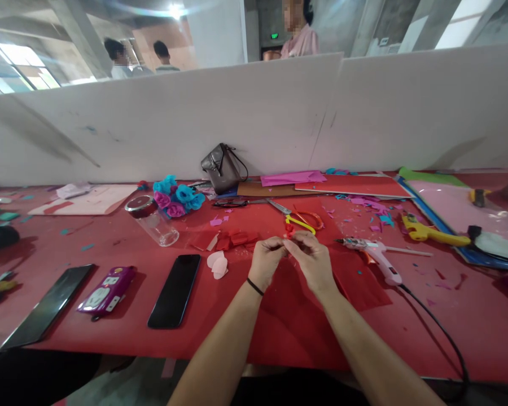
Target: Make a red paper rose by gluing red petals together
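Observation:
My left hand point(267, 260) and my right hand point(312, 260) meet over the red table, fingers pinched together. Between the fingertips, a small piece of red crepe paper point(289, 229) pokes up, partly hidden by the fingers. Just beyond lie scissors point(294, 216) with yellow and orange handles. Cut red paper pieces point(237, 239) lie to the left of my hands, with pale pink paper petals point(217, 264) nearer to me. Red sheets point(359, 285) spread under and right of my right hand. A white-and-pink hot glue gun point(379, 256) rests on its side further right.
A black phone point(175, 290), a purple device point(108, 293), a clear jar point(152, 221) and blue and purple paper flowers point(180, 196) stand or lie left. A grey pouch point(222, 169) leans on the white partition point(173, 124). A yellow glue gun point(434, 231) lies right; the black cord point(442, 324) crosses the front.

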Available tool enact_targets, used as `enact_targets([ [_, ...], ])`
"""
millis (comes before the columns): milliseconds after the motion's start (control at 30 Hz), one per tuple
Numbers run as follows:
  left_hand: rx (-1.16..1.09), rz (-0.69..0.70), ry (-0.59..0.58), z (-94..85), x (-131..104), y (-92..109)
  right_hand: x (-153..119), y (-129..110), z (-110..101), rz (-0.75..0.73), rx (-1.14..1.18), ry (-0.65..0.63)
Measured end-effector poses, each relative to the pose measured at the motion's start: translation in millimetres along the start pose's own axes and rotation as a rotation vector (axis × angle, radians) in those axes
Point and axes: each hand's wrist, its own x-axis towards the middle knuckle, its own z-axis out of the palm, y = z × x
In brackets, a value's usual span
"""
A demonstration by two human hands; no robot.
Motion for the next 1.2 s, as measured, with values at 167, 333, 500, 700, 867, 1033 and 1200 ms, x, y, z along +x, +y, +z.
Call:
enact_targets([
  [167, 0.206, 0.008, -0.126, -10.8, 4.3, 7.3, 1.4, 0.1, -4.2, -0.026, -0.051, 0.014],
  [333, 0.186, 0.138, 0.034, -19.3, 2.9, 25.6, 0.6, 5.5, -2.9, -0.027, -0.097, -0.026],
  [500, 0.150, 0.175, 0.019, -16.7, -1.7, 36.2, -1.2, 9.1, 0.5, -0.049, -0.121, -0.045],
  [700, 0.312, 0.207, -0.023, -19.5, -0.1, 35.1, -2.3, 11.6, 1.0, -0.062, -0.139, -0.065],
  [867, 0.378, 0.235, 0.001, -20.7, 0.6, 32.6, -2.8, 13.1, 2.4, -0.067, -0.156, -0.071],
  [1033, 0.269, 0.193, 0.018, -18.8, 0.0, 32.8, -2.7, 12.8, 2.2, -0.082, -0.178, -0.076],
  [1200, 0.317, 0.205, 0.015, -18.6, 0.4, 34.1, -3.6, 10.9, 2.6, -0.118, -0.212, -0.094],
])
